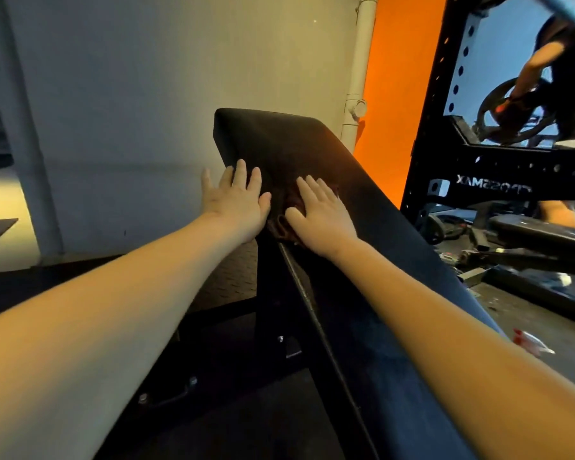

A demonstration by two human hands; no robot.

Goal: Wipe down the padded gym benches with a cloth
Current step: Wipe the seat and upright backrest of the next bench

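Observation:
A black padded incline bench (pixel 312 147) rises away from me through the middle of the view. A dark brown cloth (pixel 281 215) lies bunched on its pad, partly hidden under my palms. My right hand (pixel 322 215) lies flat on the cloth with fingers spread. My left hand (pixel 236 200) rests flat on the pad's left edge, fingers apart, its thumb touching the cloth's left side.
The bench's black steel frame (pixel 269 310) stands below the pad. A white pipe (pixel 359 78) runs down the wall beside an orange panel (pixel 399 94). At right a mirror (pixel 512 78) behind a black rack reflects a person, a weight plate and another bench (pixel 541 234).

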